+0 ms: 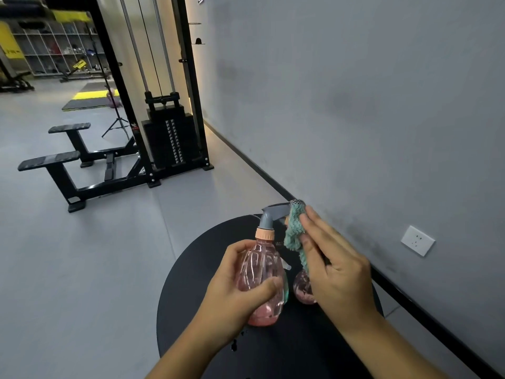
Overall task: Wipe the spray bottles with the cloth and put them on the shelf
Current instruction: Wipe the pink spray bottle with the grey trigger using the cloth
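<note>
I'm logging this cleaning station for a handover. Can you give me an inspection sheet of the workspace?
Surface: round black table, dark.
Job's things: pink spray bottle held up; second pink bottle behind it on the table; teal cloth at the grey nozzle.
Clutter: nothing seen.
Grippers: left hand grips the bottle; right hand presses the cloth.
Cables: steel cables on the weight machine.
Surroundings: grey wall, wall socket, bench.

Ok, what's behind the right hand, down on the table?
A second pink spray bottle stands on the black table behind the right hand. Only its lower body shows; the hand and cloth cover its top.
</note>
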Action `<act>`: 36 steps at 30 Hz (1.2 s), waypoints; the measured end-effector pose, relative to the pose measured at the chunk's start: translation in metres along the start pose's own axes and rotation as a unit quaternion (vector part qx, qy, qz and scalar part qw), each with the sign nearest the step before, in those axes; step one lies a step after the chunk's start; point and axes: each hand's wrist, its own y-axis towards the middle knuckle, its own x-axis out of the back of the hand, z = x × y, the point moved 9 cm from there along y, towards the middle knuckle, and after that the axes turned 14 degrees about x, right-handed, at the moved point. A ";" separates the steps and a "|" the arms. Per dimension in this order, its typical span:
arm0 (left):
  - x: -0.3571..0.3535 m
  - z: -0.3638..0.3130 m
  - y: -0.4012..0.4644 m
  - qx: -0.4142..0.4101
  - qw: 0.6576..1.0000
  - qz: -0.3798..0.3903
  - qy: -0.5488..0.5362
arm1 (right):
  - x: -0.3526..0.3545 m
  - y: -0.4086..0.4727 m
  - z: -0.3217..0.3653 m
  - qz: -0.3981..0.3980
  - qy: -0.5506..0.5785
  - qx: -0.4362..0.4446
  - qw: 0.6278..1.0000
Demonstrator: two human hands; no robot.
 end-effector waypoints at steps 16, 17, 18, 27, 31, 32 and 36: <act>-0.014 0.000 -0.007 -0.017 0.994 0.018 0.108 | -0.035 0.000 -0.012 0.202 -0.049 0.002 0.978; -0.015 0.001 -0.007 -0.016 0.993 0.017 0.113 | -0.038 0.000 -0.009 0.207 -0.053 0.014 0.977; -0.015 0.003 -0.006 -0.014 0.993 0.017 0.115 | -0.039 0.000 -0.006 0.211 -0.057 0.027 0.975; -0.015 0.001 -0.004 -0.024 0.994 0.022 0.104 | -0.029 0.005 -0.015 0.184 -0.083 0.017 0.979; -0.016 0.007 -0.002 -0.017 0.993 0.022 0.110 | -0.040 0.005 -0.001 0.214 -0.065 0.061 0.973; -0.015 0.007 -0.002 -0.018 0.994 0.019 0.108 | -0.040 0.006 -0.002 0.214 -0.067 0.064 0.972; -0.012 0.005 0.001 -0.022 0.995 0.009 0.098 | -0.031 0.010 -0.018 0.184 -0.074 0.021 0.980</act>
